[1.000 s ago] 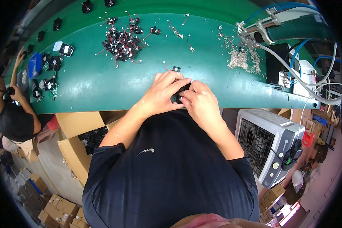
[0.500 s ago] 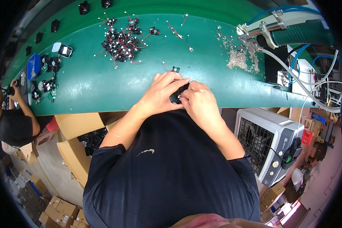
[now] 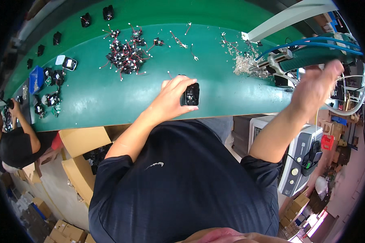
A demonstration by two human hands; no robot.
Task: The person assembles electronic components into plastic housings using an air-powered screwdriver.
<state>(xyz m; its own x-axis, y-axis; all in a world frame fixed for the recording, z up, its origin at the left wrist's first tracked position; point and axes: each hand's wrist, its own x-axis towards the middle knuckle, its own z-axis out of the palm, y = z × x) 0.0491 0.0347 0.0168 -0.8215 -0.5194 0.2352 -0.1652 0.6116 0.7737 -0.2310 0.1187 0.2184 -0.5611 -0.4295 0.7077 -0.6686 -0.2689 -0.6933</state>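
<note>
My left hand is closed around a small black plastic casing, holding it at the near part of the green bench. The casing's open side faces up and shows small parts inside. My right hand is raised at the right, blurred, its fingers stretched out and apart beside the green-bodied power tool. Nothing shows in that hand. A red wire end pokes out just beyond my left hand, which hides most of what lies there.
A pile of black parts with red wires lies far left of centre. Small metal screws are heaped by the tool. Blue hoses run at the right. A blue bin and a co-worker are at the left.
My right hand has let go of the casing and moved right and up to the tool. My left hand keeps hold of the casing. The view has shifted slightly.
</note>
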